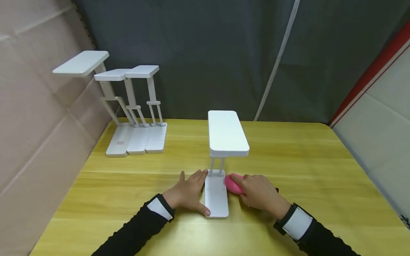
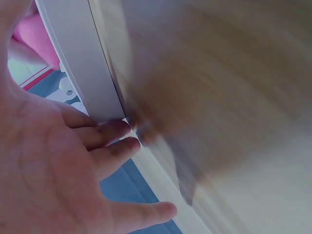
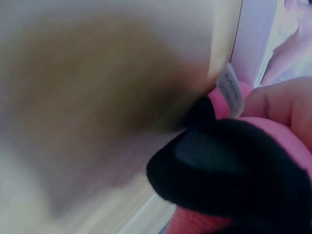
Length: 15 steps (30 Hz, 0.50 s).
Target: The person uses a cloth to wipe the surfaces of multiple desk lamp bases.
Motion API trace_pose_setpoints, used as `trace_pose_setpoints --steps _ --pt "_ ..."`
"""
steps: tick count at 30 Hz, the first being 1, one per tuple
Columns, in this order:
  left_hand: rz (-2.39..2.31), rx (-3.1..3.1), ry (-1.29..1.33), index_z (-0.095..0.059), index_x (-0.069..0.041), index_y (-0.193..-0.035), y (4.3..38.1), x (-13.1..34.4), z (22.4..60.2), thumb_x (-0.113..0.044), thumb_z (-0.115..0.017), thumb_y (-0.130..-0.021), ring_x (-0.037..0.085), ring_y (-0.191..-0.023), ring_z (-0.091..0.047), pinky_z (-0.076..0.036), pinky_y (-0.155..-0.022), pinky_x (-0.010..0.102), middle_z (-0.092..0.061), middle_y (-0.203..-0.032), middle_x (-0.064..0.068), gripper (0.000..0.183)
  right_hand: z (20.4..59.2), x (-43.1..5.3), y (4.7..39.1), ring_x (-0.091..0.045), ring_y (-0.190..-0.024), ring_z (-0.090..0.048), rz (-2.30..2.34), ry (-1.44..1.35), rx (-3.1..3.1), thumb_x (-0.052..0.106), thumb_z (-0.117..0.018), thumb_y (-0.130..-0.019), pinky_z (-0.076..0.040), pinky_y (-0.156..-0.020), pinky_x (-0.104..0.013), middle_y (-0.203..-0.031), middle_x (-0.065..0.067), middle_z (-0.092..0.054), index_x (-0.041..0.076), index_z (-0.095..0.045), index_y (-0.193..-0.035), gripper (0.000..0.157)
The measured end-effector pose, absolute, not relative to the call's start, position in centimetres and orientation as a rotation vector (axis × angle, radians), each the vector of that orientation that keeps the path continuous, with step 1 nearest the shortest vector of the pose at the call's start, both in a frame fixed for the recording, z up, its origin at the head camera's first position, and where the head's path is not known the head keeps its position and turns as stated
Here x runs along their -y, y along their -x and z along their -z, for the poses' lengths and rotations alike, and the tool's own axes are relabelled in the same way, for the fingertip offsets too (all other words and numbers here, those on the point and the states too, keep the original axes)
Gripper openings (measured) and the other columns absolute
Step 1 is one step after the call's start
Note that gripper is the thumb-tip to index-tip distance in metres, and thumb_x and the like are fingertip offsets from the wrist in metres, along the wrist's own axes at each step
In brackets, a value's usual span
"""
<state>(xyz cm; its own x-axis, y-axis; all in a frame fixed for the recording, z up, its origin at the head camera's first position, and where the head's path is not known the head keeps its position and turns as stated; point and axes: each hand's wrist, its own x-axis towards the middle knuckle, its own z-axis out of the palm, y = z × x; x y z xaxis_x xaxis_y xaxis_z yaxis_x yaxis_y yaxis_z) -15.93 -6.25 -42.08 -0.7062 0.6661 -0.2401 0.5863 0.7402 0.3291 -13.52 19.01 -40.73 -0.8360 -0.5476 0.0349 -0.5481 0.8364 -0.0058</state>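
A white folding stand [image 1: 216,197] with a flat white top plate [image 1: 228,133] stands upright on the table in front of me. My left hand [image 1: 189,193] spreads along the left edge of its base. The thumb rests by the front corner and the outstretched fingers touch the edge farther back. In the left wrist view, fingertips [image 2: 130,142] lie right at the base's side. My right hand [image 1: 261,193] grips a soft pink pad [image 1: 234,184] against the base's right edge. Up close, the pad shows a black part [image 3: 224,165] and a white tag [image 3: 230,90].
Three more white stands [image 1: 136,140] stand side by side at the back left of the wooden table [image 1: 128,199]. Their raised plates reach toward the pale left wall [image 1: 35,117]. A dark grey curtain [image 1: 198,53] hangs behind the table.
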Motion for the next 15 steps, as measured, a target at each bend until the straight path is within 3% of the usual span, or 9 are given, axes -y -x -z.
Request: trace_pose_setpoints --steps 9,15 --pt "-0.349 -2.604 -0.98 -0.008 -0.003 -0.141 16.0 6.5 41.8 -0.075 -0.064 -0.057 0.027 -0.134 -0.013 -0.008 -0.097 0.07 -0.017 -0.147 0.013 0.124 39.8 -19.2 10.1 -0.009 -0.047 -0.034 -0.035 -1.073 2.955 0.019 -0.066 -0.065 -0.032 -0.042 -0.027 -0.064 0.003 -0.048 0.022 -0.052 -0.121 0.058" --pt "-0.365 -2.59 -0.993 -0.006 -0.001 -0.141 15.8 6.5 41.9 -0.073 -0.065 -0.057 0.029 -0.134 -0.013 -0.009 -0.096 0.07 -0.016 -0.147 0.016 0.125 38.2 -19.7 8.3 -0.002 -0.054 -0.038 -0.373 -1.281 3.133 0.016 -0.066 -0.066 -0.034 -0.047 -0.023 -0.069 0.016 -0.047 0.033 -0.054 -0.118 0.056"
